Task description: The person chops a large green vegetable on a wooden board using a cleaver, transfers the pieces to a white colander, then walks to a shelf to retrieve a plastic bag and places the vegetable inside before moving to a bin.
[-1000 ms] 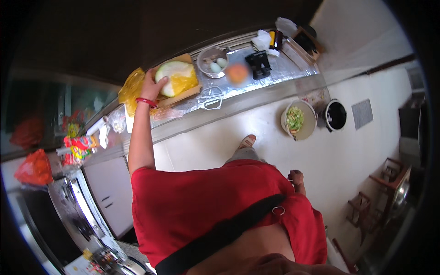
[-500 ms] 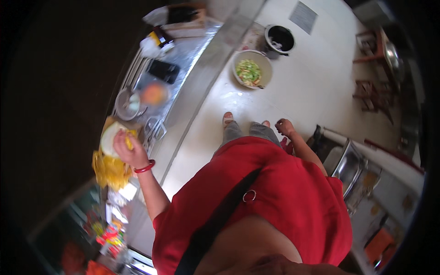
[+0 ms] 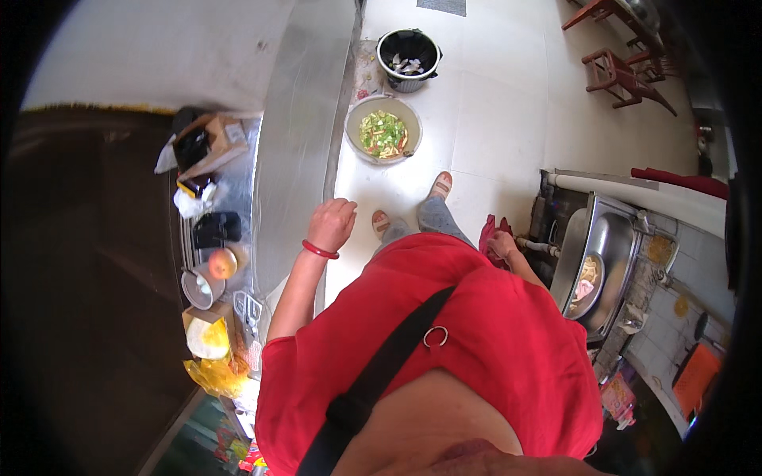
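One view, from the head camera looking down. Left hand, with a red bangle at the wrist, hangs over the floor just beside the edge of the steel counter; its fingers are curled into a loose fist and hold nothing that can be seen. Right hand hangs low at the person's side, against a dark red cloth; whether its fingers grip the cloth cannot be told. On the counter, from far to near, lie a torn box, a black container, a metal cup with an orange fruit touching it, and a board bearing a pale round of food, with a yellow bag beside it. On the floor ahead of the sandalled feet stand a bowl of chopped vegetables and, beyond it, a black pot. To the right, a steel sink holds a dish.
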Tool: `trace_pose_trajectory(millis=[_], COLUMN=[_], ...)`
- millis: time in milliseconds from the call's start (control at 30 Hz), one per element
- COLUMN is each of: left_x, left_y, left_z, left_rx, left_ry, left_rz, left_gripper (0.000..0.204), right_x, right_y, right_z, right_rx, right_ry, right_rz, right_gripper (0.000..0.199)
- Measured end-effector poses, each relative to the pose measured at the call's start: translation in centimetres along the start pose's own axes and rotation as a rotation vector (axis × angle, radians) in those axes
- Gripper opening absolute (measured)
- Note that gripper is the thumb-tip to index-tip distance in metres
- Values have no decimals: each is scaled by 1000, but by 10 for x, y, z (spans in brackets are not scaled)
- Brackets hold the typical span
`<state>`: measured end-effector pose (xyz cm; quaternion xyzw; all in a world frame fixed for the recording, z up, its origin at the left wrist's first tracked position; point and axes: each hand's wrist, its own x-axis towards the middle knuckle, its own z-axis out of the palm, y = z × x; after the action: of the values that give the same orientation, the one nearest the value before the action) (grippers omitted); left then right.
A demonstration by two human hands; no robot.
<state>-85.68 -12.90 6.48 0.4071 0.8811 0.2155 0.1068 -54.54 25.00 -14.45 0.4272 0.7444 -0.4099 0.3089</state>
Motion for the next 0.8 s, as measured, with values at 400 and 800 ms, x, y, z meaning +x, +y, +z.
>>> trace_pose_trajectory(millis=[400, 800], left_x=[28, 206], left_y=[-94, -43], left_z=[168, 219], left_rx=[-258, -452], left_ry=[-704, -671], left_rz=[-883, -1010], left_gripper=[43, 46], right_x=[34, 169], right_y=[-51, -106], right_z=[-149, -282], right_rx=[360, 267], right_ry=[14, -143], right_rz=[141, 145], right_gripper=[17, 32])
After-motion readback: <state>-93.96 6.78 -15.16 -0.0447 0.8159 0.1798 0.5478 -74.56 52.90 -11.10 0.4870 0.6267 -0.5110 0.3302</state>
